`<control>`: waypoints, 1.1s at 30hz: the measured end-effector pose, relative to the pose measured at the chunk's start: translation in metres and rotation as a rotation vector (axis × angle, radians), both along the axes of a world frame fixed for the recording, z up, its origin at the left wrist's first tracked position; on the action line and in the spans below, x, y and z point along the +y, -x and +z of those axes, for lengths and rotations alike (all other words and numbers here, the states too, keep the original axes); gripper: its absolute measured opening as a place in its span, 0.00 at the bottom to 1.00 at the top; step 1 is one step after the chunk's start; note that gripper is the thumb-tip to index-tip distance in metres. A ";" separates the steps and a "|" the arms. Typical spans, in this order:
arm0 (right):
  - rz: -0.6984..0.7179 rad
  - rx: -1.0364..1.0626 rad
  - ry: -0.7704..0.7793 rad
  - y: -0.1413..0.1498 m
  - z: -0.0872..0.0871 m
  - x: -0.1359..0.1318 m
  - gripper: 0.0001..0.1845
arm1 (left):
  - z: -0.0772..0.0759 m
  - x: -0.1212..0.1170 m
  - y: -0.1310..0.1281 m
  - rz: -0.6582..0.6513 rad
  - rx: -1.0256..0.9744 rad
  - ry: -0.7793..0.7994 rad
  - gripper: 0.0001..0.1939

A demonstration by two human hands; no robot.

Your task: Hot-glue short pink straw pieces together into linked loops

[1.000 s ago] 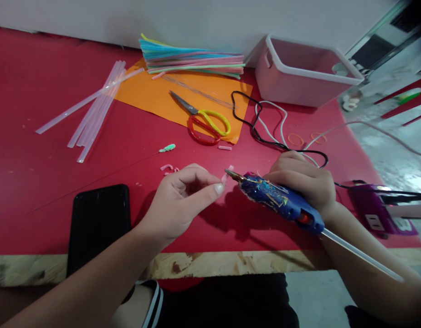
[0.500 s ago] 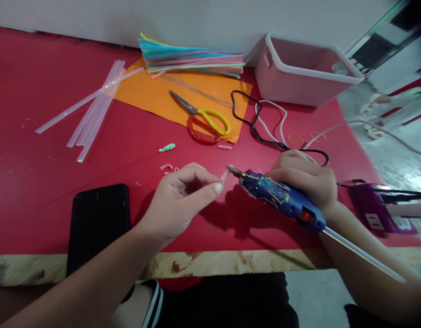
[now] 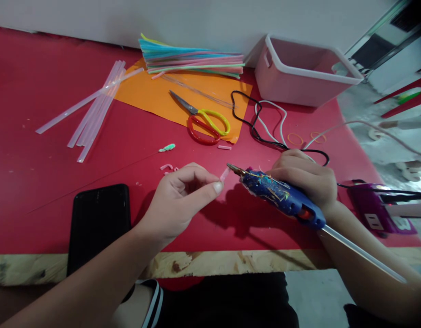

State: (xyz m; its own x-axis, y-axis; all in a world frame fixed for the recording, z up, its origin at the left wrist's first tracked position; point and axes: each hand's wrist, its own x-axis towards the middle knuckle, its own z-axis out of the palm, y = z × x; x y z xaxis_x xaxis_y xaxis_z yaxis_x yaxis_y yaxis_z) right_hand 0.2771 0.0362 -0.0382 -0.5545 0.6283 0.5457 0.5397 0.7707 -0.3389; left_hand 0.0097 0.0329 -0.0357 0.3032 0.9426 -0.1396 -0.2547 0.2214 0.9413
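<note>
Between thumb and forefinger, my left hand point(image 3: 186, 196) pinches a short pink piece of pipe cleaner point(image 3: 224, 174). My right hand point(image 3: 304, 180) is wrapped round a blue hot glue gun point(image 3: 277, 191), smeared with dried glue, with a clear glue stick point(image 3: 364, 253) jutting from its back. The gun's metal nozzle point(image 3: 236, 169) is at the upper end of the pink piece; whether they touch I cannot tell. Beyond my left fingers lie small bent pink pieces point(image 3: 166, 167), another short pink piece point(image 3: 224, 147) and a green fuzzy bud on a thin wire point(image 3: 167, 148).
Scissors point(image 3: 200, 116) lie on orange paper point(image 3: 156, 98), near a pipe cleaner bundle point(image 3: 197, 61). Glue sticks point(image 3: 97, 111) are at left, a black phone point(image 3: 99, 218) in front. A pink bin point(image 3: 299, 79), looped cables point(image 3: 256, 120) and a purple power strip point(image 3: 374, 207) are at right.
The glue gun's nozzle has shifted slightly right along the pink piece to its upper end. My left hand has hardly moved, still pinching the piece. In the background at right, a person's feet have moved.
</note>
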 end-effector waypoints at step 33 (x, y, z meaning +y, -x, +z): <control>-0.154 -0.213 -0.021 0.003 0.004 0.002 0.08 | -0.001 -0.001 0.000 0.045 0.049 -0.023 0.06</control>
State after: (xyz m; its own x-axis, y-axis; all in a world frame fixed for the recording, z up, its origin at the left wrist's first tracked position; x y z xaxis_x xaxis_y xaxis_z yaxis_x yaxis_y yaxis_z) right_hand 0.2742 0.0377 -0.0346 -0.5573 0.7036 0.4409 0.7082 0.6799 -0.1899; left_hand 0.0100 0.0321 -0.0364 0.2540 0.9583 -0.1311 -0.2171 0.1886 0.9578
